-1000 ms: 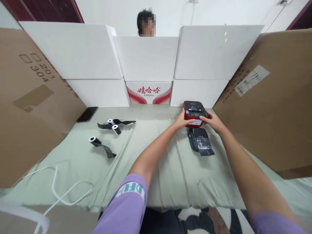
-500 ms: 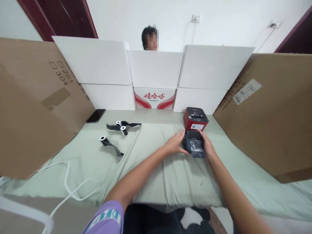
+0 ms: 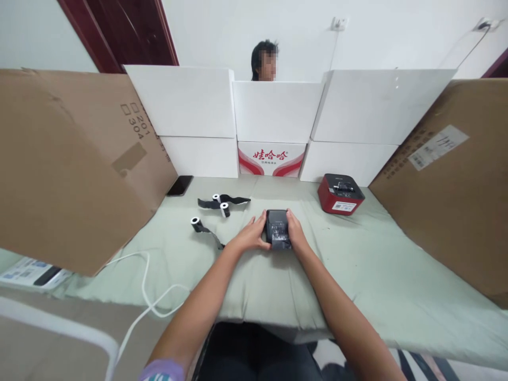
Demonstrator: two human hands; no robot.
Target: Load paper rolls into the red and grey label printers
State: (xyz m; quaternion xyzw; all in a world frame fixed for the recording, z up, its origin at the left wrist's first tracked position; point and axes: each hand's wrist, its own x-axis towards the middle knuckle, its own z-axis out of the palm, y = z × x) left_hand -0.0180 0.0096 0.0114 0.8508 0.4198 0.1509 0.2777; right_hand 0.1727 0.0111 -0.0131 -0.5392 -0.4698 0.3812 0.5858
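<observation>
The device (image 3: 277, 225) has come away from the red box (image 3: 340, 194), where it sat a moment ago, and is now at the middle of the frame, with the box well apart to its right. From here I see the left hand (image 3: 254, 234) pressed to one side of it, thumb spread from the fingers, and the right hand (image 3: 296, 232) against the other, its fingers close together; between them they have hold of it. The right fingertips are partly hidden by the device, and I can't tell whether its underside touches the cloth (image 3: 357, 275). A dark strip (image 3: 281, 241) hangs over its near face, its pale marks too small to read.

Left of centre, three rolls (image 3: 196, 224) trail black tails; the nearest roll's tail ends close to the left forearm. A phone (image 3: 180, 185) lies by the left carton (image 3: 71, 174), which the frame's edge cuts off, as it does the right carton (image 3: 448, 201). At lower left, a white cable (image 3: 147, 288) disappears toward that left carton. At top centre, white boxes (image 3: 278, 108) hide all but someone's head (image 3: 262, 61)
</observation>
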